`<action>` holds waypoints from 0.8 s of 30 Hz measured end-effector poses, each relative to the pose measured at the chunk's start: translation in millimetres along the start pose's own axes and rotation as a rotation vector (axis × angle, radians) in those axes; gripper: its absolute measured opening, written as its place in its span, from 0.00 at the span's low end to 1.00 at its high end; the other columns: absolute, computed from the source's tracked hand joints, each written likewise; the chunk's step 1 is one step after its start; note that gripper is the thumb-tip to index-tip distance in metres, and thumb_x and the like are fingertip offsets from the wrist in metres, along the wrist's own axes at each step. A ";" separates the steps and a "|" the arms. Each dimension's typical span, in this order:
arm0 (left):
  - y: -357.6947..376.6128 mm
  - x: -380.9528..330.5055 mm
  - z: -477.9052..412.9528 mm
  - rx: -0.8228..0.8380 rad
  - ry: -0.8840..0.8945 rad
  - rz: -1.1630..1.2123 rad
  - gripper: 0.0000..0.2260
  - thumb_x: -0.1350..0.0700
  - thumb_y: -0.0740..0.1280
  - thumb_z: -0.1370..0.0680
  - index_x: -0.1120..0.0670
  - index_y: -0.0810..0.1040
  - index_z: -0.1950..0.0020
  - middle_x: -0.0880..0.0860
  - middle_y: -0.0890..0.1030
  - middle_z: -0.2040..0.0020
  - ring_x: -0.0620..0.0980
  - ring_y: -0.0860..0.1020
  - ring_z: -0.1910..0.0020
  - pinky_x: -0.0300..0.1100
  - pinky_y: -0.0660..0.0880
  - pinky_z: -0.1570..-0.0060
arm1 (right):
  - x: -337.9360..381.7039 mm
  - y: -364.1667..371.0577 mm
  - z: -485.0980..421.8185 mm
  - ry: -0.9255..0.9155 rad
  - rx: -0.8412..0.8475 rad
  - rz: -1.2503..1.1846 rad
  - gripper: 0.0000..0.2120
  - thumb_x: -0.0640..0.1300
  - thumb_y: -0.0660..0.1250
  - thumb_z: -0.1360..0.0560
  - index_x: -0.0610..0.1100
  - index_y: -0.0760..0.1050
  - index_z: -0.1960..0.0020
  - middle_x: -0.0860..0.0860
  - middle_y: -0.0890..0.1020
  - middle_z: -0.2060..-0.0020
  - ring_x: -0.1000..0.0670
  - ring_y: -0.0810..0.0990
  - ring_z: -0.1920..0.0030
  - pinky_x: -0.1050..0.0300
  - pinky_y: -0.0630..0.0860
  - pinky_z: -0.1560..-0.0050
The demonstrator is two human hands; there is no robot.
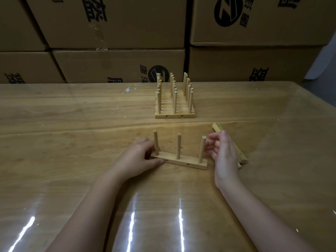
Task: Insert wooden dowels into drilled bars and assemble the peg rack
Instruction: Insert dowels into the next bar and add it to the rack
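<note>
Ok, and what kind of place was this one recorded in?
Likely a warehouse or stockroom used for light assembly: printed cardboard cartons stacked as a wall behind, a long wooden table under clear plastic sheeting, and a batch of finished peg bars standing on it.

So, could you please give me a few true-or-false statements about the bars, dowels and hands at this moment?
1. The near bar holds three upright dowels. True.
2. The left hand grips the near bar's left end. True.
3. The right hand grips a dowel. False: it is open, with its fingers beside the right-end dowel.
4. The rack stands on a cardboard box. False: it stands on the table, farther away than the near bar.
5. Spare bars lie behind the right hand. True.
</note>
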State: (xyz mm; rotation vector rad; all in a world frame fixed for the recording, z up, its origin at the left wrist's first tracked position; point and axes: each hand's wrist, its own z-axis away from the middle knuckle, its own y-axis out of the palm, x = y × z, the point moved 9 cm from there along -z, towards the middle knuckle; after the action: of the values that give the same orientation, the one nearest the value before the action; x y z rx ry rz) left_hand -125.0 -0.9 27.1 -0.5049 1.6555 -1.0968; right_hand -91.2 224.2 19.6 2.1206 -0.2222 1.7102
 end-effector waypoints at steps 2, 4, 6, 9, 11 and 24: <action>-2.0 3.3 -2.2 -0.047 -0.029 -0.013 0.14 0.48 0.70 0.26 0.52 0.77 0.44 0.49 0.73 0.48 0.47 0.73 0.50 0.47 0.74 0.47 | 1.2 -0.5 -0.6 -0.015 -0.003 0.008 0.15 0.59 0.56 0.26 0.49 0.74 0.56 0.54 0.81 0.64 0.54 0.80 0.59 0.57 0.76 0.53; -5.8 5.8 -5.5 -0.111 -0.044 -0.037 0.15 0.48 0.70 0.26 0.54 0.78 0.44 0.50 0.74 0.46 0.49 0.73 0.48 0.47 0.74 0.46 | 2.7 -1.0 0.3 -0.029 -0.014 0.021 0.12 0.57 0.58 0.25 0.50 0.74 0.56 0.54 0.81 0.62 0.56 0.80 0.57 0.59 0.76 0.51; -8.5 8.1 -10.5 -0.163 -0.055 -0.068 0.14 0.48 0.70 0.26 0.54 0.78 0.44 0.50 0.75 0.47 0.49 0.73 0.47 0.48 0.74 0.47 | 2.9 -1.7 1.5 -0.043 -0.021 0.065 0.06 0.52 0.60 0.23 0.52 0.73 0.55 0.54 0.80 0.59 0.55 0.79 0.56 0.60 0.74 0.51; -9.8 14.6 -21.4 -0.201 -0.109 -0.095 0.15 0.47 0.70 0.26 0.54 0.78 0.44 0.50 0.75 0.48 0.50 0.73 0.48 0.48 0.75 0.48 | 4.5 -0.6 2.6 -0.050 -0.021 0.148 0.04 0.49 0.61 0.22 0.52 0.71 0.56 0.53 0.76 0.61 0.53 0.75 0.59 0.59 0.72 0.56; -10.7 19.0 -33.4 -0.200 -0.152 -0.111 0.15 0.46 0.70 0.26 0.54 0.78 0.45 0.51 0.75 0.48 0.51 0.74 0.48 0.48 0.75 0.48 | 3.9 1.9 2.5 -0.028 0.008 0.156 0.07 0.49 0.61 0.22 0.49 0.72 0.58 0.56 0.75 0.67 0.58 0.73 0.65 0.64 0.72 0.62; -19.4 45.7 -100.0 -0.148 -0.349 -0.082 0.13 0.42 0.70 0.27 0.47 0.75 0.49 0.51 0.74 0.46 0.50 0.78 0.52 0.48 0.78 0.50 | 3.3 9.3 4.5 0.012 0.099 0.166 0.15 0.47 0.61 0.21 0.45 0.71 0.65 0.57 0.72 0.76 0.59 0.69 0.74 0.67 0.67 0.73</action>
State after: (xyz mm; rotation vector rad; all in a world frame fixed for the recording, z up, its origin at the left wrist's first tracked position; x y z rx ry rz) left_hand -236.6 -4.1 23.8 -0.8181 1.4226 -0.8884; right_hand -89.9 214.4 24.0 2.2168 -0.3245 1.8623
